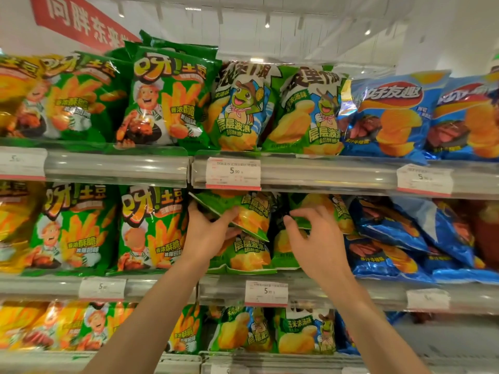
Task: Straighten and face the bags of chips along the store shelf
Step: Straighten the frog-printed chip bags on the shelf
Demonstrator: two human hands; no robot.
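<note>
Nearest the camera, both forearms reach up to the middle shelf point(162, 286). The left hand point(208, 233) grasps a green wave-chip bag point(237, 214) that lies tilted on its side across the row, fingers wrapped over its lower edge. The right hand point(313, 238) pinches the edge of a second green bag point(324, 211), also lying askew.

Beneath them, an upright green bag point(248, 252) already faces forward. To the left, the fry-stick bags point(151, 228) stand upright and faced. To the right, the blue bags point(405, 233) lie slumped and overlapping; these appear to need work yet.

Farther up, the top shelf row point(243, 109) stands upright, faces out. Judgement: the task is in progress, with the middle shelf's centre and right sections outstanding.
</note>
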